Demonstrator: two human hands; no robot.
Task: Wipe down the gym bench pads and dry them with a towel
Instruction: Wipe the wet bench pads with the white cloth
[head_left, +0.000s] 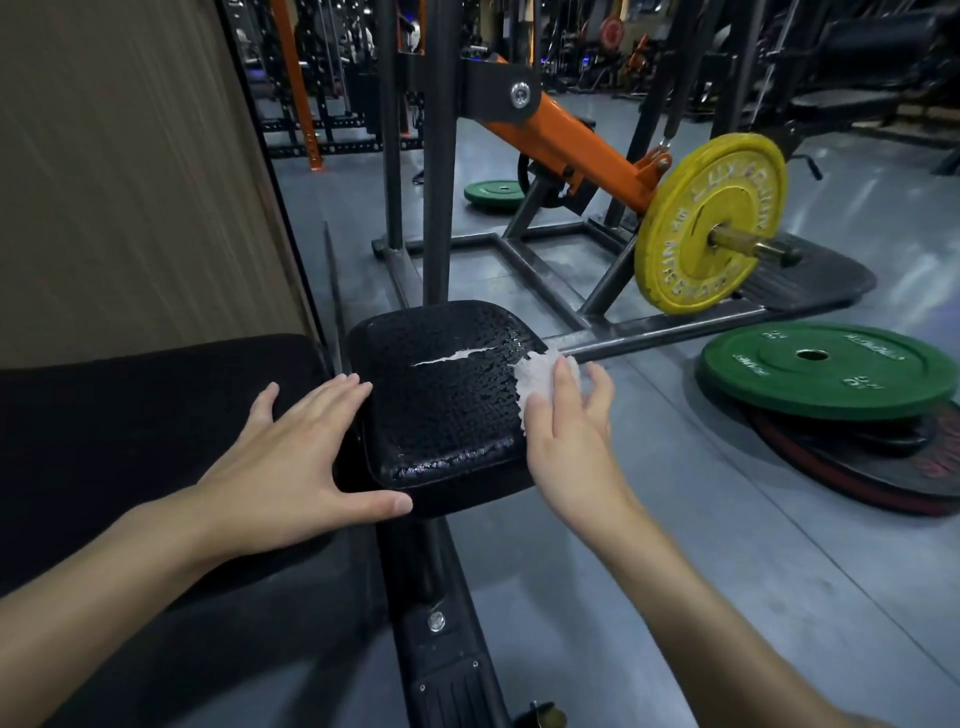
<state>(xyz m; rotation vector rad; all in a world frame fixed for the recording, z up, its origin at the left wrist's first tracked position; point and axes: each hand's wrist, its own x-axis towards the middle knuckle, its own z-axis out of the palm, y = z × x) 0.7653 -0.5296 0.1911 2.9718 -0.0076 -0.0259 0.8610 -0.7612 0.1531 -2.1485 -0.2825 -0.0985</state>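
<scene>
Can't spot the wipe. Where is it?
In the head view, the white wipe is in the right hand at the right edge of the seat pad.

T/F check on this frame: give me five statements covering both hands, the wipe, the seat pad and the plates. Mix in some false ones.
1. The right hand holds a white wipe at the seat pad's right edge. True.
2. The left hand grips a spray bottle. False: it is open with straight fingers, over the gap between the long pad and the seat pad, and holds nothing.
3. The seat pad's cover is intact. False: a pale tear runs across its top.
4. The yellow plate lies flat on the floor. False: it stands upright on the machine's bar.
5. A green plate tops a stack of darker plates. True.
</scene>
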